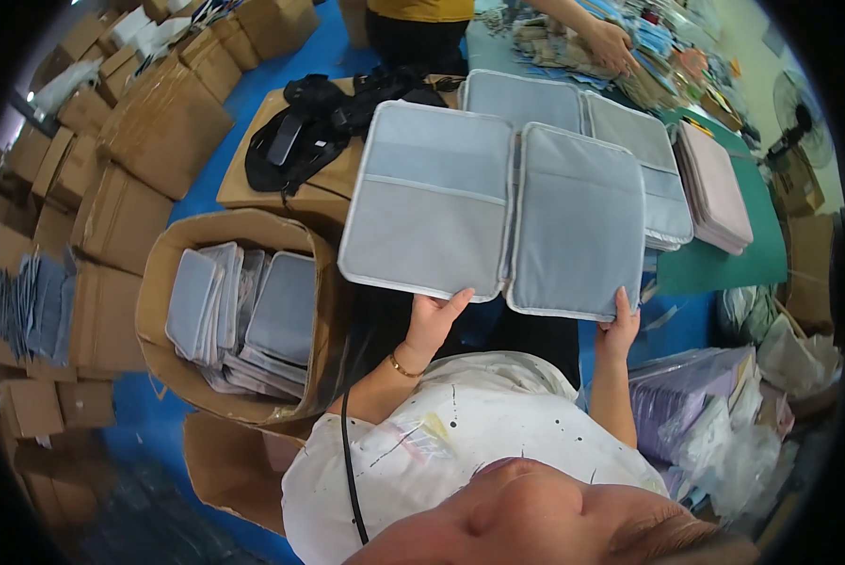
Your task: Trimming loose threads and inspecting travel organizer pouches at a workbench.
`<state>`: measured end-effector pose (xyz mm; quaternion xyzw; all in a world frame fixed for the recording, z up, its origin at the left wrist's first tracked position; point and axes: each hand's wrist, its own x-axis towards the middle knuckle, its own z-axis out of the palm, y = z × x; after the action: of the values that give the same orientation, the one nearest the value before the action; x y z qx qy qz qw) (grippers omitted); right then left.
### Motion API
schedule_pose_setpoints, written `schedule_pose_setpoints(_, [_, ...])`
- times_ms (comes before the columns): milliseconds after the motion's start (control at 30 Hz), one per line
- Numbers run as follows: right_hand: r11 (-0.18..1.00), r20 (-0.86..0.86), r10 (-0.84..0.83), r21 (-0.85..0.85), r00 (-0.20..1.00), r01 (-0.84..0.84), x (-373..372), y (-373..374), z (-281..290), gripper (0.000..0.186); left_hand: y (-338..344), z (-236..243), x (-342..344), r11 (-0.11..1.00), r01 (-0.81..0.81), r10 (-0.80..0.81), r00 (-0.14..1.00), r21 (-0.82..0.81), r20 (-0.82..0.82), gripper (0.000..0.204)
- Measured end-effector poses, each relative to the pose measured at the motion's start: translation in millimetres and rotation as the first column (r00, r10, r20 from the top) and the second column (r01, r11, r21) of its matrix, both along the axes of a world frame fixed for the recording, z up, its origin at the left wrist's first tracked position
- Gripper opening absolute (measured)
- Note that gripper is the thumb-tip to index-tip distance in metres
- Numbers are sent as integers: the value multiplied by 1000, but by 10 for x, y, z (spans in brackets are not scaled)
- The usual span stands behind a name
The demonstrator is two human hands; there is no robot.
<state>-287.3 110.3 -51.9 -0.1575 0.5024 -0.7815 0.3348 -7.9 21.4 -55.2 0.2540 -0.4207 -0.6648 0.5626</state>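
In front of me a grey-blue fabric folder (432,221) with light piped edges lies spread like a book. My left hand (432,325) grips the bottom edge of its left panel near the fold, thumb on top. At the lower right corner of the right panel, my right hand (620,325) pinches the edge between thumb and fingers. The left panel carries a pocket across it; the right panel looks plain with a faint crease. Behind it, partly covered, lie more grey-blue folders (629,137) in a stack on the table.
To my left stands an open carton (163,264) with several grey folders in it. Pink folders (714,188) are stacked on a green mat (756,250). A black strap harness (300,151) sits on a cardboard box. Plastic-wrapped purple goods (672,405) lie at right. Another person's hand (611,47) touches fabric pieces.
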Motion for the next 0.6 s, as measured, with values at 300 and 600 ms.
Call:
schedule_pose_setpoints(300, [995,100,99,-16,990,-98,308,-97,77,27,-115,161,-322,921,-48,138,968,-386,208,32])
schedule_pose_setpoints(600, [993,111,116,5,987,-117,334,-78,73,29,-68,248,-386,914,-125,204,964,-385,170,32])
